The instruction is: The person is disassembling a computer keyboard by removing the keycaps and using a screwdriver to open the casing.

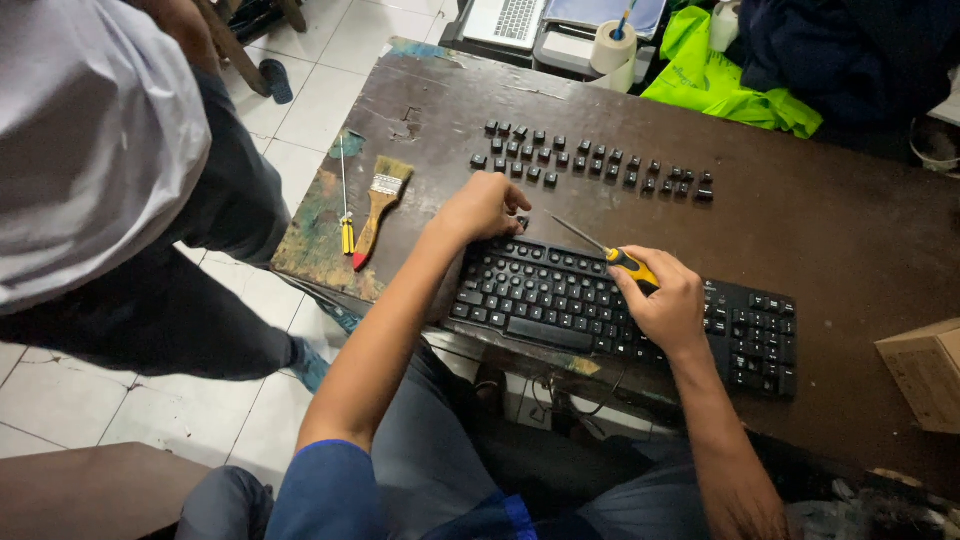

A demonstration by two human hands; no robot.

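- Head view, looking down: black keyboard [620, 305] lies across the middle of the frame on a worn brown desk [830, 220], near the desk's lower edge.
- Left hand [485, 205], centre of frame, rests curled at the keyboard's upper-left corner, fingers folded down over a loose key there; grip closed, though exactly what it pinches is hidden. Probably also steadies the board.
- Right hand [665, 300], right of centre, wrapped tight round the yellow-and-black handle of a screwdriver [600, 248]. Shaft angles up-left, tip close to the left hand above the top key row — held low and flat, as suits levering under a cap.
- Removed keycaps [590, 160] set out in tidy rows above the keyboard, upper centre, well apart from the hands; the order looks kept on purpose.
- Left part of desk: paintbrush [375, 205] with wooden handle and a small yellow-handled screwdriver [345, 215] beside it, lying parallel, near the paint-stained desk edge.
- Top of frame: laptop [505, 20], tape roll [612, 45], bright green cloth [725, 80].
- Right edge: cardboard box [925, 370].
- Upper left: another person [100, 150] stands just beside the desk, over the tiled floor [180, 410]; not touching the work.
- Nothing lies between the hands and the key rows.
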